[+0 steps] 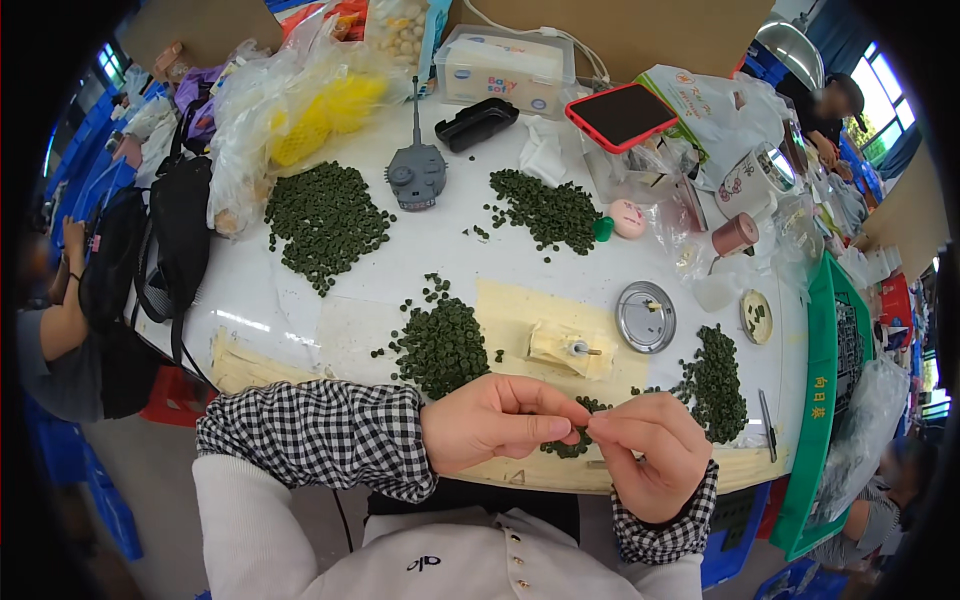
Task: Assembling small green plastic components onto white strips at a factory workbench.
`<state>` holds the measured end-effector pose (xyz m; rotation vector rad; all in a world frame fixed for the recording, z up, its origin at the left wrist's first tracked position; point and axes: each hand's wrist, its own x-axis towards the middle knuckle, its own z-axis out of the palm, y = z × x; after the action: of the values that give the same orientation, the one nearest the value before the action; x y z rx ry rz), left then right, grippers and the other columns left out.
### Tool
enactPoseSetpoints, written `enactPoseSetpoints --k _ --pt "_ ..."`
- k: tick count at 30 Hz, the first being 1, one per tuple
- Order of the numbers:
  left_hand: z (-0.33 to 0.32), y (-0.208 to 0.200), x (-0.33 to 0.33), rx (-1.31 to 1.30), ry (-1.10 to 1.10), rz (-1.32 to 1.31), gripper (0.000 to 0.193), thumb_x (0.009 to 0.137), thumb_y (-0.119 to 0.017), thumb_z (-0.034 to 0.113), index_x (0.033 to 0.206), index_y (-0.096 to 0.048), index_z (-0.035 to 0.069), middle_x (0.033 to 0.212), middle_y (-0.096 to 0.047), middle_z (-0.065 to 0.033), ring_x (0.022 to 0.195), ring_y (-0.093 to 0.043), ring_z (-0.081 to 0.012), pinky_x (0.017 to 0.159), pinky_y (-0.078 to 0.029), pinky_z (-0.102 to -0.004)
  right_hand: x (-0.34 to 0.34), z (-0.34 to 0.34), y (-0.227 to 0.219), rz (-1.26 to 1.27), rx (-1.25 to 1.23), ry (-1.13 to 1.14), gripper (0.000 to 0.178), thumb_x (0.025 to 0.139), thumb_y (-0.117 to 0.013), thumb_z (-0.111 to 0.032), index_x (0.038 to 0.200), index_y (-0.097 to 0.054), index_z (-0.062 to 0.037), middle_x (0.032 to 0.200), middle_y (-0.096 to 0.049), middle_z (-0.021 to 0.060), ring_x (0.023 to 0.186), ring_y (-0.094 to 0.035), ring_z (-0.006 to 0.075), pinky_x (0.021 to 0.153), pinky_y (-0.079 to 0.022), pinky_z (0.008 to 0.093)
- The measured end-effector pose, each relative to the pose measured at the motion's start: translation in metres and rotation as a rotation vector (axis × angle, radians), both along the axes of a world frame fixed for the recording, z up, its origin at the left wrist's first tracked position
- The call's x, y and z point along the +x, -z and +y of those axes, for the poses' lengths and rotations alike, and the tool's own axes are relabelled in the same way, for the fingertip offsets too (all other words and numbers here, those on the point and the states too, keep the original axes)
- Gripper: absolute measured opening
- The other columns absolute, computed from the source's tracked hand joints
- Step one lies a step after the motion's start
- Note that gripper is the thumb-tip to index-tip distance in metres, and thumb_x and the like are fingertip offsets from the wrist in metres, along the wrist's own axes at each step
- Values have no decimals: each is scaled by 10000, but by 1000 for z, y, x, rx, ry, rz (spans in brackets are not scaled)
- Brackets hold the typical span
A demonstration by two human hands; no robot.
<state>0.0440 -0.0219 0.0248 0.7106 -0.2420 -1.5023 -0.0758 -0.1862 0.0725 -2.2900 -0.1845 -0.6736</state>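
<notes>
My left hand [490, 425] and my right hand [655, 455] meet at the table's near edge, fingertips pinched together. Whatever sits between them is too small and covered to make out. Just beneath the fingers lies a little heap of dark green round plastic parts [568, 447]. A larger pile of the same parts [440, 345] spreads beyond my left hand, and another pile [715, 385] lies right of my right hand. Ahead of my hands stands a cream, tape-wrapped block [560, 345] with a metal pin, left of a round metal dish [645, 335].
Two more green piles [325, 225] [550, 210] lie farther back. Between them sits a grey toy tank turret [416, 175]. Behind are a black case [477, 123] and a red-framed phone [622, 117]. A green crate [815, 420] and a thin tool [767, 425] are at right.
</notes>
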Motion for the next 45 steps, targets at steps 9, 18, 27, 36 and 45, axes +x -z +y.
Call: enactPoseSetpoints --k 9,18,27,36,45 --pt "3 -1 6 -8 -121 4 205 940 -503 98 1115 -579 25 954 -650 -67 534 -347 -23 487 -286 -171 -4 16 28 -1 332 130 212 686 -714 77 854 -623 -17 765 -648 102 684 -620 201 600 -485 274" --pt "3 0 10 -79 -188 -2 191 935 -510 100 1097 -587 34 954 -655 -73 502 -310 -15 472 -282 -166 4 20 20 -4 365 180 167 712 -685 71 852 -629 1 807 -634 109 699 -613 195 617 -483 270" --pt "5 0 12 -64 -180 13 204 920 -537 89 1101 -606 21 940 -658 -78 522 -325 -16 479 -292 -167 6 21 24 -1 349 206 156 717 -687 61 849 -632 1 804 -621 103 694 -604 195 615 -478 269" --pt "5 9 7 -109 -220 -7 150 891 -584 68 1018 -643 14 817 -619 -10 540 -356 -35 488 -298 -185 11 31 24 -24 225 248 173 679 -726 41 823 -659 -26 777 -576 69 677 -556 188 577 -444 272" --pt "4 6 6 -23 -230 -77 174 859 -604 10 1029 -638 5 799 -613 -4 542 -361 -29 481 -287 -183 14 30 27 -16 238 179 149 727 -669 60 845 -605 -5 807 -545 85 699 -537 201 577 -442 278"
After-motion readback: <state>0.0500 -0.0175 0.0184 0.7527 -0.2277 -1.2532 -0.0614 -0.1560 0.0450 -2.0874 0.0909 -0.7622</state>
